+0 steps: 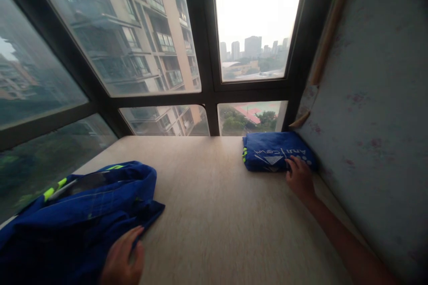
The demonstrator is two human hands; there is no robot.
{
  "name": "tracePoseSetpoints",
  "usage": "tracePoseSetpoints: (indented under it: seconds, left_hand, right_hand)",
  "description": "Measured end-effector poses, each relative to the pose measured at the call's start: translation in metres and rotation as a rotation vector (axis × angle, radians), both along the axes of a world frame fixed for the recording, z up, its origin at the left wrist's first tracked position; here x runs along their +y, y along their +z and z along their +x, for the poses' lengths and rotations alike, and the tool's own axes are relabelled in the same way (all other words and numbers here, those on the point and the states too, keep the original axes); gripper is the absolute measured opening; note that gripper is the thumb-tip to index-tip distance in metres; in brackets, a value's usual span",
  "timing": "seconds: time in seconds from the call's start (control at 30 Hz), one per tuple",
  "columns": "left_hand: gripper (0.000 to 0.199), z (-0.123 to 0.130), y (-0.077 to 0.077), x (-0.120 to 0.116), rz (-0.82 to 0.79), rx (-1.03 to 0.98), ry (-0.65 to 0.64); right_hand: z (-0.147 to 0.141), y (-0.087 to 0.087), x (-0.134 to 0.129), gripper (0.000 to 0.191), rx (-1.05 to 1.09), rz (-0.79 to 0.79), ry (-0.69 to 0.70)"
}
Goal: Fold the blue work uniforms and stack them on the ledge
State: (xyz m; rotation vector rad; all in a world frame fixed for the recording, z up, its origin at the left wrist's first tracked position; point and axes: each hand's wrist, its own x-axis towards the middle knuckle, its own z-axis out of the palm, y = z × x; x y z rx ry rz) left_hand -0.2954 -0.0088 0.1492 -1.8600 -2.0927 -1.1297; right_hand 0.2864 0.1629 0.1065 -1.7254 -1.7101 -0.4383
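A folded blue garment [267, 147] with white lettering and yellow-green trim lies at the far right of the wooden surface, close to the wall. On its front right edge rests my right hand [300, 177], fingers stretched out and slightly apart. At the left spreads a crumpled blue garment [96, 205], unfolded, with yellow-green strips and a grey patch. My left hand [124, 256] is at its near right edge, fingers extended and touching or just over the cloth. Whether the left fingertips press on the fabric, I cannot tell.
The pale wooden surface [207, 205] reaches back to dark-framed windows [209, 87]. A floral-papered wall [374, 111] borders the right side, with a torn edge strip [301, 120] near the window corner. Buildings and trees show outside.
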Motion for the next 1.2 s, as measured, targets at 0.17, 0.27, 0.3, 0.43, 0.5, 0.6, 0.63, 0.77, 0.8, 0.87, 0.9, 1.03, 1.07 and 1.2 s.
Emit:
tracePoseSetpoints:
  seconds: [0.17,0.27,0.3,0.43,0.5,0.6,0.63,0.77,0.8,0.87,0.9,1.03,1.07,1.2]
  left_hand:
    - [0.028,0.060,-0.028,0.038,-0.136,0.065,-0.209]
    - [0.024,0.070,-0.041,0.053,-0.210,0.097,-0.179]
    - [0.023,0.070,-0.043,0.056,-0.219,0.110,-0.166]
    - [0.024,0.050,-0.049,0.066,-0.189,0.142,-0.118]
    - [0.024,0.035,-0.051,0.072,-0.180,0.134,-0.079]
    - [0.023,0.019,-0.053,0.080,-0.186,0.105,-0.045]
    - [0.022,0.016,-0.054,0.082,-0.193,0.108,-0.039]
    - [0.025,0.019,-0.053,0.084,-0.223,0.185,0.023]
    - [0.026,0.021,-0.053,0.084,-0.229,0.191,0.032]
    - [0.026,0.024,-0.051,0.082,-0.237,0.179,0.025]
    - [0.026,0.024,-0.050,0.081,-0.240,0.167,0.017]
    - [0.023,0.025,-0.047,0.079,-0.233,0.142,0.009]
    - [0.022,0.025,-0.046,0.079,-0.230,0.137,0.011]
    - [0.022,0.027,-0.045,0.078,-0.225,0.111,0.016]
  right_hand:
    - [0.013,-0.002,0.012,0.044,-0.296,-0.068,-0.006]
    - [0.014,-0.004,0.012,0.044,-0.358,-0.074,-0.040]
    - [0.015,-0.004,0.013,0.044,-0.370,-0.073,-0.041]
    - [0.015,-0.002,0.018,0.045,-0.407,-0.074,0.007]
    - [0.016,-0.003,0.021,0.045,-0.427,-0.077,0.027]
    - [0.020,-0.005,0.023,0.044,-0.434,-0.076,0.045]
    - [0.022,-0.004,0.024,0.044,-0.436,-0.079,0.051]
    - [0.031,0.020,0.039,0.036,-0.439,-0.131,0.078]
    - [0.032,0.033,0.045,0.033,-0.425,-0.132,0.075]
    - [0.031,0.068,0.059,0.031,-0.382,-0.101,0.064]
    - [0.027,0.088,0.064,0.031,-0.356,-0.072,0.055]
    - [-0.002,0.172,0.060,0.036,-0.292,-0.045,0.051]
    - [-0.012,0.189,0.052,0.039,-0.291,-0.058,0.073]
    - [-0.052,0.231,0.012,0.043,-0.189,-0.156,0.300]
